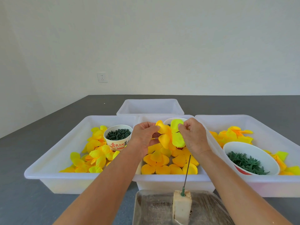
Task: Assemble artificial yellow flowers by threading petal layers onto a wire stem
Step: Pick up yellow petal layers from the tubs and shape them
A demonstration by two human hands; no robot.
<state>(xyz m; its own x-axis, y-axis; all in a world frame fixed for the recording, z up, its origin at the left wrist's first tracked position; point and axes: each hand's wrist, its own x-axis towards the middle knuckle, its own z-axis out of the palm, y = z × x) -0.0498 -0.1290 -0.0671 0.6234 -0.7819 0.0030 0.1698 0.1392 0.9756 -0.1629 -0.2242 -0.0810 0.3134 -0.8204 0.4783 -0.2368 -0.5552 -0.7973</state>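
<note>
My left hand (144,137) pinches a yellow-orange petal layer (164,135) above the middle tub (170,178). My right hand (192,135) pinches a paler lemon-yellow petal layer (177,138) right beside it, and the two layers touch. Below them loose orange-yellow petals (162,163) fill the middle tub. A thin wire stem (187,169) stands upright and bare in a pale foam block (181,207) near the front.
The left tub (53,174) holds yellow petals and a paper cup of dark green pieces (118,134). The right tub (276,185) holds petals and a bowl of green leaf parts (246,163). An empty tub (150,107) sits behind. The foam block stands on a clear tray (152,207).
</note>
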